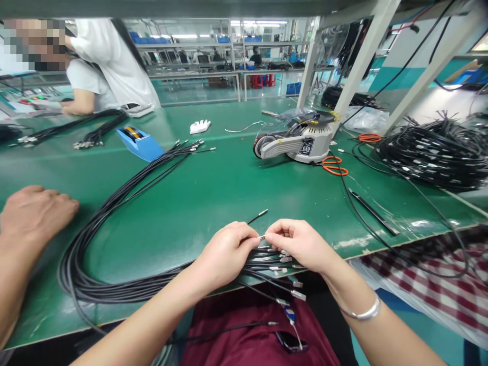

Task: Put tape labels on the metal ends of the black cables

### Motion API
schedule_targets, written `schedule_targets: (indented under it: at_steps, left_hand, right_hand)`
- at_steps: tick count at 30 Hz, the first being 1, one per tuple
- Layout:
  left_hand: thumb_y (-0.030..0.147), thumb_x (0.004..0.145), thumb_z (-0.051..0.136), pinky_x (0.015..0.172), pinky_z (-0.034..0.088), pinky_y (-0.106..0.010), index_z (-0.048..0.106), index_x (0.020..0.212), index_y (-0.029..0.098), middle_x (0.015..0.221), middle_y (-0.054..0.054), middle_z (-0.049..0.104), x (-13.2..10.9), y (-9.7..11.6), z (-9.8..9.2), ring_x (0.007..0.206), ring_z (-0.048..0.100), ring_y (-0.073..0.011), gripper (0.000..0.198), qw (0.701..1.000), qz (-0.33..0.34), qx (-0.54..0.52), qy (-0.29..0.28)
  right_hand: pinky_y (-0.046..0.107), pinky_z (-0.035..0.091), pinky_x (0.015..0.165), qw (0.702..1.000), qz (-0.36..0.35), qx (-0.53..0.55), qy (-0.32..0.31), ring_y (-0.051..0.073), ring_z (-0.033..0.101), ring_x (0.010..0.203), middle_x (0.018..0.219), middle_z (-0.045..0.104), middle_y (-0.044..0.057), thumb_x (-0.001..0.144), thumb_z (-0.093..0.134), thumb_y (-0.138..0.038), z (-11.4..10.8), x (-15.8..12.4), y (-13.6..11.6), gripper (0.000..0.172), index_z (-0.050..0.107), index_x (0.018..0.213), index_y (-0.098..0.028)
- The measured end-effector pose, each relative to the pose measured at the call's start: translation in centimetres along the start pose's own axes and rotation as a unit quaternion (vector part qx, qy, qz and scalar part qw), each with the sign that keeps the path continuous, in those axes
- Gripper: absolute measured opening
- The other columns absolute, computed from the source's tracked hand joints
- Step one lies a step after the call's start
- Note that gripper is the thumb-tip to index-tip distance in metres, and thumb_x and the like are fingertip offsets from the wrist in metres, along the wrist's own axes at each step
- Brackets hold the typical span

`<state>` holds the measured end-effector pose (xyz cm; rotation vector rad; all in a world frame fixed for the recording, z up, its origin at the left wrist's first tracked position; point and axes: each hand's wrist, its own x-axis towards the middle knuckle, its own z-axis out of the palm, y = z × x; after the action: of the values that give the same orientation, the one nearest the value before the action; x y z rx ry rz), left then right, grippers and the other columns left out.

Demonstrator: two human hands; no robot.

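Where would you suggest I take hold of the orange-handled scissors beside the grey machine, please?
I'd grip the orange loops from the near right side: they point that way, away from the grey machine, while the blades lie toward its base.

Left hand (229,251) and right hand (301,244) close together, each in a fingertip pinch

A blue plastic tape dispenser (144,146) stands toward the far left corner of the green counter (213,190), a white fingered glove (200,126) near the far edge. Orange-handled scissors (325,163) lie beside a grey round-based machine (319,145); nearer the near edge, a slim black tool (373,212).
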<state>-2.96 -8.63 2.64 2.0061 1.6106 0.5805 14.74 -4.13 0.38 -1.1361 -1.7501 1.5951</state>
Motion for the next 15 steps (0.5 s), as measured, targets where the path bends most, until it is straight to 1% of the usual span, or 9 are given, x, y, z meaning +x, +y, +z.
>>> schedule_targets:
  at_steps: [6,12,14,15]
  left_hand:
    - [0.019,0.084,0.053,0.071,0.043,-0.025,0.067,0.075,0.019,0.075,0.000,0.065,0.0,0.0,0.2,0.077,0.059,-0.0146,0.017,1.000,-0.003,-0.002,0.021]
    - [0.014,0.082,0.054,0.071,0.043,-0.027,0.066,0.071,0.017,0.072,-0.001,0.065,0.1,0.1,1.1,0.076,0.058,-0.0156,0.017,0.999,-0.007,0.034,0.034]
    - [0.014,0.082,0.053,0.071,0.043,-0.027,0.067,0.072,0.017,0.072,-0.002,0.065,0.0,0.3,1.1,0.076,0.058,-0.0158,0.018,0.999,0.000,0.044,0.026]
    - [0.015,0.083,0.052,0.071,0.043,-0.027,0.068,0.074,0.017,0.073,-0.002,0.066,0.0,0.3,1.0,0.076,0.058,-0.0156,0.018,0.999,0.009,0.046,0.012]
  right_hand:
    - [0.022,0.041,0.053,1.000,-0.017,-0.020,0.005,0.012,0.054,0.060,0.065,0.060,0.000,0.077,0.061,-0.031,0.3,-0.1,-0.2,0.016,0.064,0.075,-0.015]
    - [0.022,0.041,0.054,0.999,-0.018,-0.031,0.016,0.012,0.054,0.060,0.065,0.061,0.000,0.077,0.060,-0.030,0.8,-0.2,0.5,0.016,0.063,0.074,-0.015]
    - [0.022,0.042,0.054,0.999,-0.016,-0.028,0.017,0.012,0.055,0.061,0.066,0.061,0.000,0.077,0.060,-0.031,0.7,-0.3,0.7,0.016,0.063,0.075,-0.015]
    - [0.022,0.042,0.054,1.000,-0.009,-0.029,0.006,0.012,0.055,0.061,0.066,0.062,0.000,0.077,0.059,-0.031,0.3,-0.3,0.7,0.016,0.064,0.076,-0.015]
